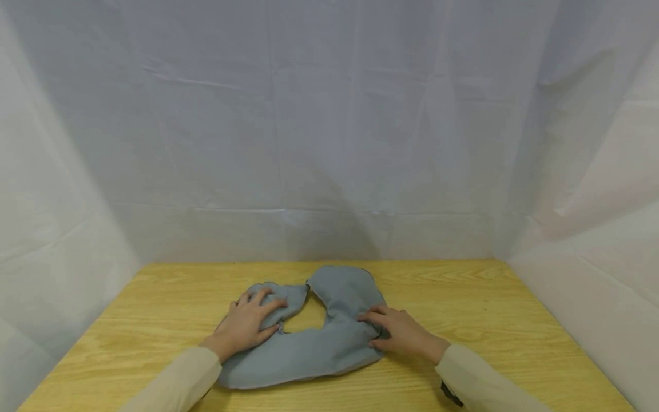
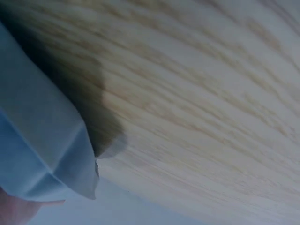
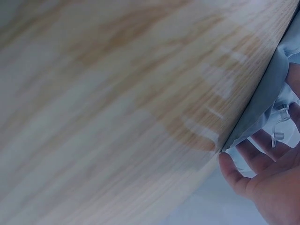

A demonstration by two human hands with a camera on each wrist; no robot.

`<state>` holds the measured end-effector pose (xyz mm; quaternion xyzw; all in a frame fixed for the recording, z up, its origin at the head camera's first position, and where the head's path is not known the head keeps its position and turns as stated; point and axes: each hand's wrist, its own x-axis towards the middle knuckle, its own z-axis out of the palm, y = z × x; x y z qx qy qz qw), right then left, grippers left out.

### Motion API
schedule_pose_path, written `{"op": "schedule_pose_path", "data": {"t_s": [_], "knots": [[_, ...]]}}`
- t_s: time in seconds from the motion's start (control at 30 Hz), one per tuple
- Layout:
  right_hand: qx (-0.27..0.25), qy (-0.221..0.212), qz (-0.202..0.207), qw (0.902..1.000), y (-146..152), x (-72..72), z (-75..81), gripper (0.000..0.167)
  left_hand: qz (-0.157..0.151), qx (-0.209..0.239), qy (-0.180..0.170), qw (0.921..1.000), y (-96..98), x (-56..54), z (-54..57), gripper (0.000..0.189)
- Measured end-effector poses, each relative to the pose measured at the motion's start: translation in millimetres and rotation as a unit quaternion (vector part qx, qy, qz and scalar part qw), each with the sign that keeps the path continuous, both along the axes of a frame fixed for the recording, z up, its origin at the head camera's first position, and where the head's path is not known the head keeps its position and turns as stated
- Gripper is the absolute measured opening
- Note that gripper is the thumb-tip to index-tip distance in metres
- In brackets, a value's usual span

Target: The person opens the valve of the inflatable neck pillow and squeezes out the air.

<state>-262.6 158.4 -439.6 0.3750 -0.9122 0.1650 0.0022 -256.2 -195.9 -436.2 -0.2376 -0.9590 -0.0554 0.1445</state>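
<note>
A grey inflatable neck pillow [image 1: 309,355] lies on the table, its two ends meeting at the far side around a gap. My left hand [image 1: 246,323] rests on its left arm with fingers spread; in the left wrist view a creased corner of the pillow [image 2: 42,136] hides most of that hand. At the pillow's right edge, my right hand [image 1: 401,332] grips the fabric with curved fingers and thumb. The right wrist view shows a clear plastic valve [image 3: 280,115] among the fingers of this hand [image 3: 276,187].
The wooden table [image 1: 463,297] has light grain and bears the pillow near its front middle. White sheeting [image 1: 329,143] hangs behind the table and along both sides.
</note>
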Motion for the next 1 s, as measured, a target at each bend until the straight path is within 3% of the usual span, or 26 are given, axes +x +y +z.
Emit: {"op": "schedule_pose_path", "data": {"t_s": [0.33, 0.63, 1.0], "knots": [[0.005, -0.009, -0.002, 0.9999, 1, -1.2, -0.4, 0.049, 0.002, -0.005, -0.035, 0.9994, 5.7, 0.3, 5.7, 0.040], [0.003, -0.012, -0.002, 0.9999, 0, 0.1, 1.4, 0.049, 0.018, -0.013, -0.058, 0.9981, 7.0, -2.5, 9.3, 0.059], [-0.001, -0.021, -0.002, 0.9998, -1, 0.2, 2.1, 0.048, -0.001, -0.014, -0.076, 0.9970, 6.1, -5.6, 15.6, 0.056]]}}
